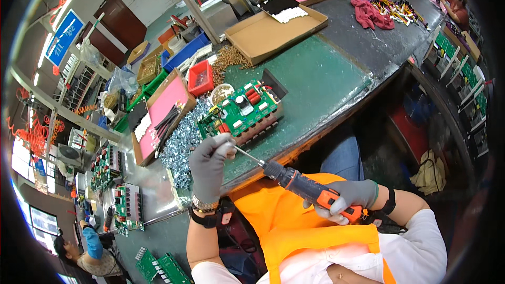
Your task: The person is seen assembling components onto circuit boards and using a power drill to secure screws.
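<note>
My right hand [355,195], in a grey glove, is wrapped round an orange-and-black electric screwdriver [302,184]. Its long thin bit points left toward my left hand [208,165], also gloved in grey. The left fingers are pinched together at the bit's tip; whatever they hold is too small or hidden to make out. Just beyond them a green circuit board [244,106] with red and black components sits on a finned metal block on the bench. A heap of small silvery screws [184,142] lies to the left of the board.
Beside the board stand a red bin [200,78] and a small round dish [221,92]. Cardboard trays [276,31] lie at the back and left. More circuit boards [129,208] rest at the left. A person [94,255] works at lower left, another [456,8] at far right.
</note>
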`<control>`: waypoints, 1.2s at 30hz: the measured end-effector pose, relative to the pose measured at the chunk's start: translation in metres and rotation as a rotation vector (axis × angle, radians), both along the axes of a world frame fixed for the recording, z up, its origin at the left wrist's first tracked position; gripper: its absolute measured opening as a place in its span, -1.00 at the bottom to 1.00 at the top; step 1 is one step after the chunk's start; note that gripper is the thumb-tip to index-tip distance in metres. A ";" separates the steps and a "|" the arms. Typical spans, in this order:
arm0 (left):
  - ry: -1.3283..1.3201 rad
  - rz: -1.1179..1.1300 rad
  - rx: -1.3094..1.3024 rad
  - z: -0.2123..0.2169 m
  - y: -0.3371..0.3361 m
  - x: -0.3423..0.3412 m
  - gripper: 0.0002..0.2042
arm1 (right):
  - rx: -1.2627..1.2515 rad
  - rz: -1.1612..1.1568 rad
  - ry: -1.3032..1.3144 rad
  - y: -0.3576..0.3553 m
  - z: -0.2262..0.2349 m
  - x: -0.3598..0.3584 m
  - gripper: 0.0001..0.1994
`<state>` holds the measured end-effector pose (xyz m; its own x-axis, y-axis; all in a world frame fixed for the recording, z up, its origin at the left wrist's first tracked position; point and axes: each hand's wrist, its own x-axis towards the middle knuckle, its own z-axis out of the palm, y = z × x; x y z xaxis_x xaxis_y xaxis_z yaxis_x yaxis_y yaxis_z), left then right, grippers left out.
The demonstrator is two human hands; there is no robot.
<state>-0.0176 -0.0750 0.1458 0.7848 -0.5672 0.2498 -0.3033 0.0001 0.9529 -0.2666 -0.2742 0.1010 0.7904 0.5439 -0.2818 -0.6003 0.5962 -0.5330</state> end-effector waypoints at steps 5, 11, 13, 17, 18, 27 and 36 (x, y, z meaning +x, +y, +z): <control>-0.062 0.035 -0.043 -0.013 -0.019 -0.002 -0.80 | -0.214 -0.094 0.032 0.011 -0.003 -0.008 -0.42; -0.781 -0.280 0.477 0.012 -0.040 0.044 -0.27 | -0.480 -0.281 0.114 0.004 0.008 -0.031 -0.42; -0.949 -0.238 0.628 0.009 -0.058 0.056 -0.13 | -0.613 -0.343 0.169 0.007 0.006 -0.032 -0.37; -0.990 -0.241 0.928 -0.004 -0.074 0.067 0.17 | -0.666 -0.265 0.250 0.019 -0.010 -0.016 -0.31; -0.976 -0.216 0.854 -0.008 -0.073 0.067 0.14 | -0.646 -0.277 0.239 0.021 -0.014 -0.013 -0.37; -0.943 -0.197 0.805 -0.016 -0.073 0.069 0.02 | -0.525 -0.328 0.185 0.027 -0.024 0.003 -0.48; -0.929 -0.205 0.785 -0.015 -0.072 0.070 -0.02 | -0.516 -0.327 0.180 0.026 -0.024 0.001 -0.49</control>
